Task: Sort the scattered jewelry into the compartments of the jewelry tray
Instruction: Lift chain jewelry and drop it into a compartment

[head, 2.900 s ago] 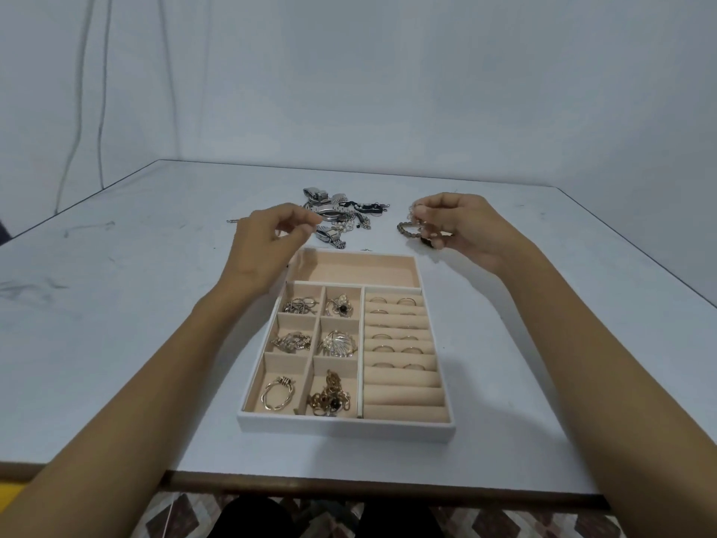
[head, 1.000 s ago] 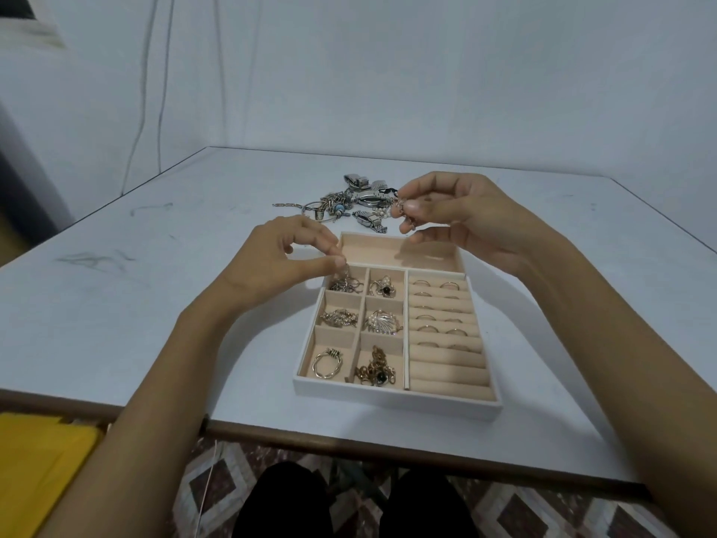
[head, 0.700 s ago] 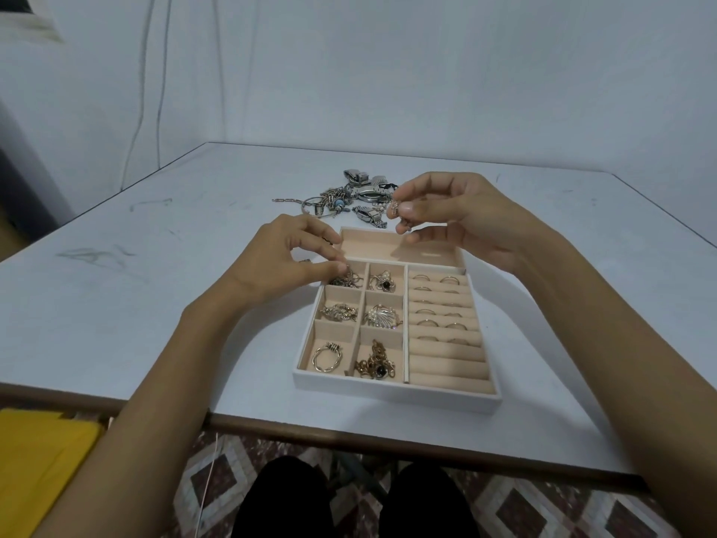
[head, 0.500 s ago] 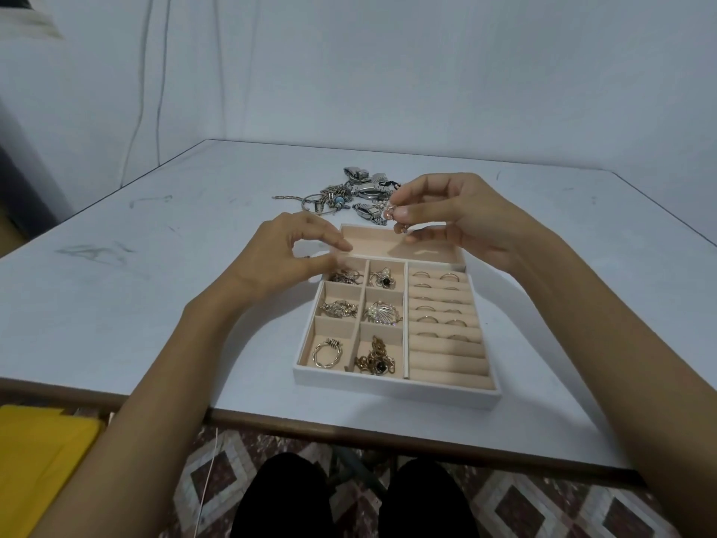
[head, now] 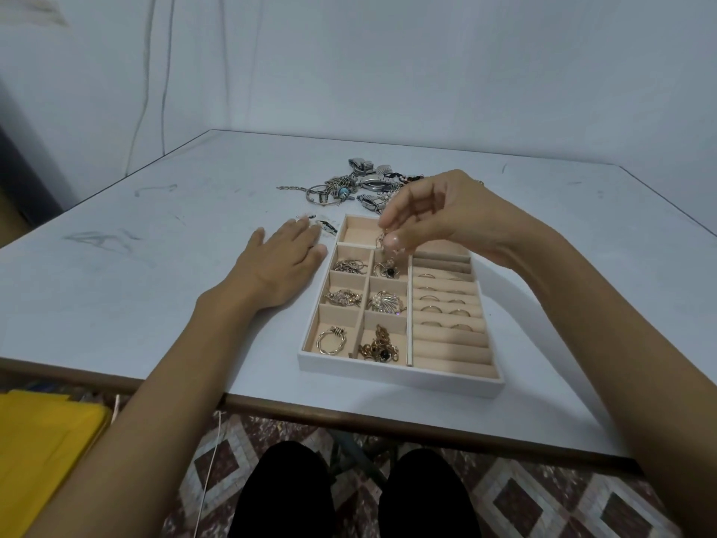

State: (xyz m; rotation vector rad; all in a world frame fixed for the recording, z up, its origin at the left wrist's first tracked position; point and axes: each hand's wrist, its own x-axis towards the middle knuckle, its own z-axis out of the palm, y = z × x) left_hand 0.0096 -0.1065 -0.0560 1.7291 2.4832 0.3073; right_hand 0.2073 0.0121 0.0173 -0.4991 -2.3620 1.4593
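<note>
I see a pale grey worktop (head: 155, 266) with a brown front edge and dark scuffs at 9 o'clock. Plain whitish walls (head: 426, 71) meet in a corner at 11 o'clock, where thin cables (head: 149, 91) hang. The floor (head: 543, 506) shows maroon diamond tiles. Something yellow (head: 38, 460) sits at 8 o'clock.

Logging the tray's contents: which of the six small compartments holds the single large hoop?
The near-left compartment, at the tray's front corner. It holds one gold hoop; the other five hold clustered pieces.
</note>
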